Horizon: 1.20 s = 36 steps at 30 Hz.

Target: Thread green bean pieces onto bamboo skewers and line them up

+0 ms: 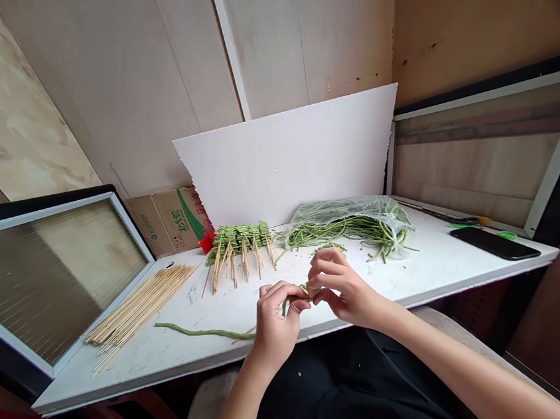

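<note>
Left hand (277, 316): thumb and index finger pinched together on a green bean strand (304, 289), the gap narrow. Right hand (344, 291): thumb and fingertips closed on the same strand, directly beside the left fingertips; the exact grip is partly hidden by the fingers. Both hands are above the front edge of the white tabletop (210, 310).

Long green bean (205, 331): one length, lying on the tabletop to the left of the left hand and running behind it; whether it joins the held strand cannot be told. Thin wooden stick (242, 337): partly visible at that bean, near the left hand.

Green bean trimmings, small: scattered just beyond the right hand. Skewered green beans (242, 235): stacked at the back, bare stick ends pointing toward the person. Clear plastic bag (354, 208): right of the stack, holding many long beans, some spilling out.

Loose bamboo skewers (143, 310): a spread bundle, far left. Black smartphone (494, 243): flat, far right. Printed cardboard box (168, 221): behind the skewers. White panel (290, 162): upright behind the beans.
</note>
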{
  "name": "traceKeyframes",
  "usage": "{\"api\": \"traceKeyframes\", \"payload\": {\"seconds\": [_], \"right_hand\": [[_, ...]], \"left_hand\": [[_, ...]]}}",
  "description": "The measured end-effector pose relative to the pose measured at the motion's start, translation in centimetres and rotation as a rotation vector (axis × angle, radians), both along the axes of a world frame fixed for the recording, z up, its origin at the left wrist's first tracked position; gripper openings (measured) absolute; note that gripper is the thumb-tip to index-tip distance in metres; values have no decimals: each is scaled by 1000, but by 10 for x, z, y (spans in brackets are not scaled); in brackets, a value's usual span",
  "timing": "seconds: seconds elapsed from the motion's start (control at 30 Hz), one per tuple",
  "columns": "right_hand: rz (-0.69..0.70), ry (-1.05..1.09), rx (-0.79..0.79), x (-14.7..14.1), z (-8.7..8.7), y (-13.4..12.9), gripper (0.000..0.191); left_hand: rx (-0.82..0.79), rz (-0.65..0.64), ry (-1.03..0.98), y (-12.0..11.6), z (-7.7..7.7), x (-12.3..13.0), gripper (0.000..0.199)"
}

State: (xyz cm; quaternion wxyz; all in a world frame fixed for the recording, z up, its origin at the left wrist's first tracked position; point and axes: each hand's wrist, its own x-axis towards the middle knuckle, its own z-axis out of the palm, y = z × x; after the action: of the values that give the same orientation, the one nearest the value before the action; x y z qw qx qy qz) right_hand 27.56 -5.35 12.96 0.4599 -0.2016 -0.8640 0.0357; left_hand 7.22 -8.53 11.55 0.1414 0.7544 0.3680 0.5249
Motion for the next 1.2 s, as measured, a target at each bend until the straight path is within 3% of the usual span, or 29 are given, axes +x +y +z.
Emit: {"api": "traceKeyframes", "payload": {"seconds": [0.77, 0.93, 1.03, 1.1, 1.2], "right_hand": [[190, -20, -196, 2, 3, 3, 23], [126, 16, -136, 2, 10, -2, 20], [55, 35, -81, 12, 13, 8, 16], [-44, 34, -45, 24, 8, 25, 20], [-245, -7, -43, 46, -15, 61, 31]], "left_hand": [[-145, -119, 135, 2, -1, -3, 26], [-152, -94, 78, -3, 3, -1, 27], [-220, -101, -41, 1, 1, -3, 22], [-284, -126, -127, 6, -3, -4, 27], [-349, -134, -217, 15, -11, -7, 33]]}}
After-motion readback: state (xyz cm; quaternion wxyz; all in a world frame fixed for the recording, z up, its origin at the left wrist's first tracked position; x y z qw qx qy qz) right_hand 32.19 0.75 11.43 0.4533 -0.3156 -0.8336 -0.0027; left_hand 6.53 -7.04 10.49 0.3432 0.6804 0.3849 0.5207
